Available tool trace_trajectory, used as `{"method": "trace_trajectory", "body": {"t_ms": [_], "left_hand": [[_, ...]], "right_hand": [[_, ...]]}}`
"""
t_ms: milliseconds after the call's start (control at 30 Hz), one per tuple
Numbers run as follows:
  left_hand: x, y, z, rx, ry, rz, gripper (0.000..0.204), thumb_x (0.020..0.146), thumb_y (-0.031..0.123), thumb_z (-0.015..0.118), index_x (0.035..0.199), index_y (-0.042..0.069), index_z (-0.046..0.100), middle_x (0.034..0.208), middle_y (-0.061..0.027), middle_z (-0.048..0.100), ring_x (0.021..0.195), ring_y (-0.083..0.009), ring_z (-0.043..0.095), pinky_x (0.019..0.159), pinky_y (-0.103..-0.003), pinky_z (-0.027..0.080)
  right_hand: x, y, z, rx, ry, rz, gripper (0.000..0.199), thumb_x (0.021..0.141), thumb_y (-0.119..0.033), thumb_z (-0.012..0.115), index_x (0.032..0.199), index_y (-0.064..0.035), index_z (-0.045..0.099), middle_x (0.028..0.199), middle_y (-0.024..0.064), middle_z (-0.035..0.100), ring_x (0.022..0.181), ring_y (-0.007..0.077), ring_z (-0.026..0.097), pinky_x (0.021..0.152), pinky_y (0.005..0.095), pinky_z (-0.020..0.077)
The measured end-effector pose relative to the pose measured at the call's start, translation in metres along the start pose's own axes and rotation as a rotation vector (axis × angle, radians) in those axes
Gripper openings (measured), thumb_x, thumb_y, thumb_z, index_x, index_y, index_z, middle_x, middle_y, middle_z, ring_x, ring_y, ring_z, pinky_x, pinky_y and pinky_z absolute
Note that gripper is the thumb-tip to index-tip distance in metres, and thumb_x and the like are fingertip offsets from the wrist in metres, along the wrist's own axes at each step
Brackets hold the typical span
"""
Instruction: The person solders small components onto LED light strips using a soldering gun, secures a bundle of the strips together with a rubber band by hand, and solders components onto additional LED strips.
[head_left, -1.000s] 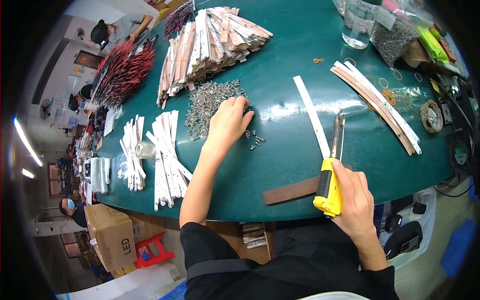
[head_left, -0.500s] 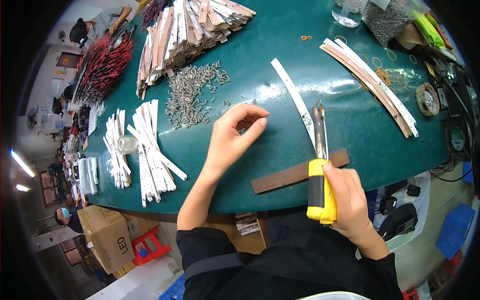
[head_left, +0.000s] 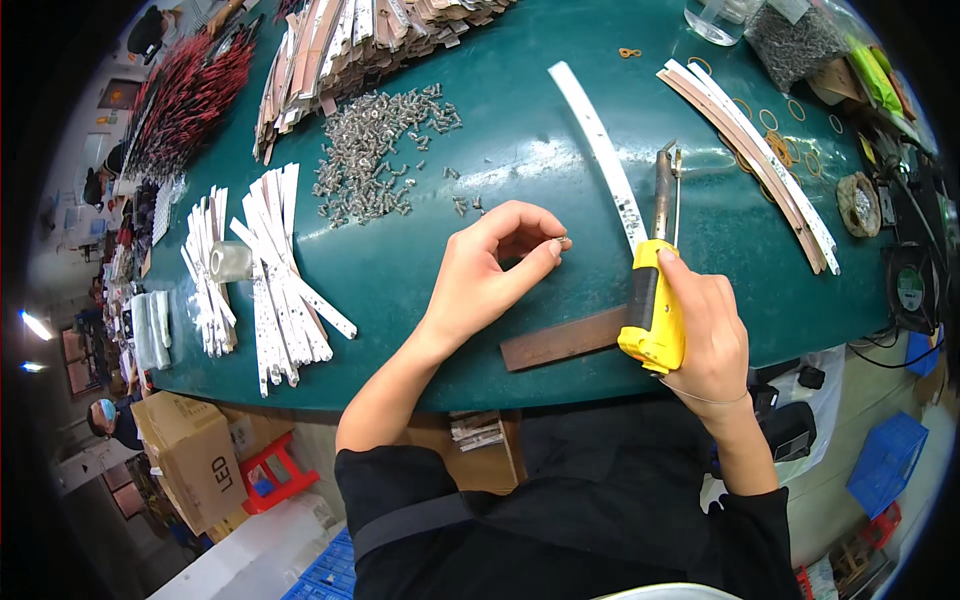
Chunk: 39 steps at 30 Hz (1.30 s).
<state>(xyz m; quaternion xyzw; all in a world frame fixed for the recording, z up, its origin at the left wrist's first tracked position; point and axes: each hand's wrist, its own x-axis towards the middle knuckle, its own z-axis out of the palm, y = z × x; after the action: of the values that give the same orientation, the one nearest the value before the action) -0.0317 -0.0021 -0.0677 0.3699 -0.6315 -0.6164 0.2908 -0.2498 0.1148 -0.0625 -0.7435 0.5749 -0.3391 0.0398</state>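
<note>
Protruding from pinching left hand (head_left: 490, 258) is something metallic (head_left: 565, 242); right hand (head_left: 708, 338) grips soldering iron (head_left: 655, 262).

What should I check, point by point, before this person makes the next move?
1. Tool secure: ok; the right hand grips the yellow soldering iron.
2. Small piece pinched: ok; the left hand has a small metal piece at its fingertips.
3. Iron's tip clear of the left hand: ok; they are apart.
4. White strip within reach: ok, seemingly; it lies beside the iron.
5. Iron hot: cannot tell.
6. Loose screws gathered: not ok; a few lie outside the heap.
</note>
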Motion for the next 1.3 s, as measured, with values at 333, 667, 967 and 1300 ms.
{"method": "trace_trajectory", "body": {"t_ms": [333, 667, 967, 1300], "left_hand": [[-0.001, -0.002, 0.004, 0.077, 0.029, 0.070, 0.013, 0.088, 0.005, 0.064, 0.100, 0.001, 0.063, 0.091, -0.0059, 0.069, 0.087, -0.0112, 0.067, 0.079, -0.026, 0.053], [-0.002, -0.008, 0.003, 0.052, 0.086, 0.102, 0.011, 0.087, 0.005, 0.065, 0.098, 0.001, 0.065, 0.088, -0.0042, 0.067, 0.081, -0.0101, 0.064, 0.075, -0.025, 0.052], [-0.001, 0.004, 0.007, 0.509, -0.010, 0.463, 0.014, 0.086, 0.002, 0.062, 0.100, 0.004, 0.062, 0.106, -0.0101, 0.065, 0.096, -0.0267, 0.062, 0.084, -0.035, 0.050], [0.005, -0.007, 0.031, 0.742, -0.269, 0.609, 0.024, 0.087, 0.004, 0.058, 0.111, 0.005, 0.057, 0.117, -0.0099, 0.062, 0.112, -0.0298, 0.055, 0.094, -0.040, 0.047]], "right_hand": [[0.001, -0.003, -0.002, 0.033, 0.052, 0.013, 0.082, 0.058, -0.010, 0.083, 0.132, 0.0026, 0.051, 0.097, 0.0143, 0.062, 0.079, 0.0295, 0.058, 0.068, 0.0368, 0.0496], [0.002, -0.004, -0.014, 0.104, -0.023, 0.128, 0.083, 0.060, 0.001, 0.080, 0.136, 0.0016, 0.045, 0.105, 0.0171, 0.061, 0.083, 0.0308, 0.057, 0.074, 0.0369, 0.0494], [0.008, -0.011, -0.016, 0.020, -0.007, 0.053, 0.083, 0.060, -0.013, 0.086, 0.132, 0.0024, 0.048, 0.102, 0.0151, 0.062, 0.081, 0.0322, 0.057, 0.070, 0.0396, 0.0494], [-0.006, -0.004, -0.052, 0.578, 0.229, 0.475, 0.070, 0.078, 0.000, 0.065, 0.142, -0.0017, 0.037, 0.112, 0.0137, 0.061, 0.101, 0.0214, 0.063, 0.086, 0.0319, 0.0498]]}}
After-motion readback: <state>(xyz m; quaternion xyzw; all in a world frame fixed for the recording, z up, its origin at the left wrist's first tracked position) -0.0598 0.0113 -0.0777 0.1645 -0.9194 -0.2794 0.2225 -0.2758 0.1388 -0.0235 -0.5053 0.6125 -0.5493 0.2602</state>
